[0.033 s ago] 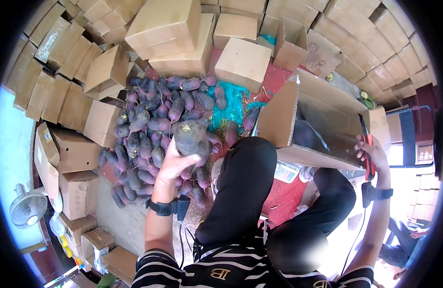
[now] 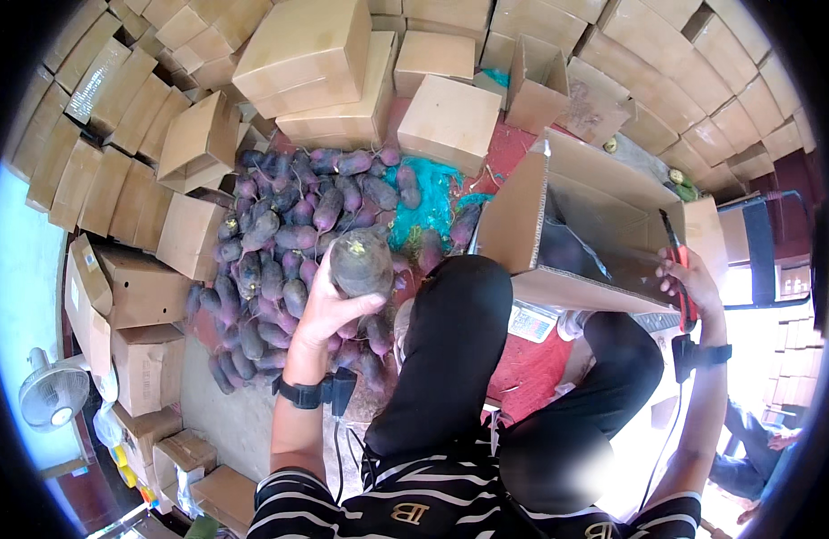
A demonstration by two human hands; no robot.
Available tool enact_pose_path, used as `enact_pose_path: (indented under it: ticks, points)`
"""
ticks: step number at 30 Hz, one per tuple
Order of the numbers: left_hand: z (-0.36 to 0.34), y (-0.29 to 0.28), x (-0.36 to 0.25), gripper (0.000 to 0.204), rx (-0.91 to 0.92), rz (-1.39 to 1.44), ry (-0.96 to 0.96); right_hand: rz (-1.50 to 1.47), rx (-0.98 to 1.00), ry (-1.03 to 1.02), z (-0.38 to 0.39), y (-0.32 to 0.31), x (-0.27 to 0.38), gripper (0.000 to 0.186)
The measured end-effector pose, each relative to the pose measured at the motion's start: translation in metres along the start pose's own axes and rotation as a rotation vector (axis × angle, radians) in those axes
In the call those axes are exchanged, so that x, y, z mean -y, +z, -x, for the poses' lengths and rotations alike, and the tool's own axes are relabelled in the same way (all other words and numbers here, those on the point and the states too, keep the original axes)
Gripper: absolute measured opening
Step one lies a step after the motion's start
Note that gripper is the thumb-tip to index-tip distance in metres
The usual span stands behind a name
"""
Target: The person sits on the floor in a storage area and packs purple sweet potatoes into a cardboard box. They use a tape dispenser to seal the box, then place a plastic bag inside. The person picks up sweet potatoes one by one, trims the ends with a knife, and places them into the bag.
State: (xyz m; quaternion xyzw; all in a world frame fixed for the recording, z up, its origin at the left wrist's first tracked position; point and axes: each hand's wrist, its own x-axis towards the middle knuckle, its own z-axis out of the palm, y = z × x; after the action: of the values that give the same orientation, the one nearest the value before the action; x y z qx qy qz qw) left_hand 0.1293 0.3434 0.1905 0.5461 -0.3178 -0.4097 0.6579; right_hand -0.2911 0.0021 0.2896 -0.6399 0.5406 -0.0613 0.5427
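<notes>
My left hand (image 2: 326, 304) is closed around a large, dark purple root vegetable (image 2: 361, 262), its pale cut-looking end showing near the top. Below and beyond it lies a wide heap of similar dark purple roots (image 2: 293, 235). At the right, my right hand (image 2: 693, 280) grips a red-handled tool (image 2: 681, 269) with a narrow dark tip pointing up; its exact kind is hard to make out. That hand is beside the right end of an open cardboard box (image 2: 513, 211). Inside the box are a clear plastic liner and something dark, partly hidden.
Stacked cartons (image 2: 693, 63) line the back and sides. Closed boxes (image 2: 450, 121) stand behind the heap, near teal plastic sheeting (image 2: 423, 202). A scale (image 2: 532, 322) sits between my knees and the box. A fan (image 2: 53, 395) is at left; another person's hand (image 2: 783, 440) shows at far right.
The root in my left hand has shifted slightly to the right and turned a little. My right hand with the tool sits a touch further left; the whole view has moved slightly.
</notes>
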Motion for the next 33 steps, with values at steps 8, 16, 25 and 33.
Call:
enact_pose_path:
  ticks: [8,16,25,33]
  points:
    - [-0.007,0.032,-0.045,0.081,0.103,-0.319,0.164,0.006,-0.005,-0.003,0.006,-0.003,-0.005,0.022]
    - [-0.029,0.071,-0.079,0.075,0.105,-0.178,0.084,-0.094,0.076,-0.072,-0.001,-0.008,-0.013,0.017]
    - [-0.145,0.219,-0.122,0.069,0.685,-1.024,0.272,-0.069,0.074,-0.070,0.008,-0.015,-0.014,0.016]
    - [-0.141,0.246,-0.097,0.083,0.801,-0.560,0.299,-0.049,0.106,-0.093,0.007,-0.011,-0.009,0.010]
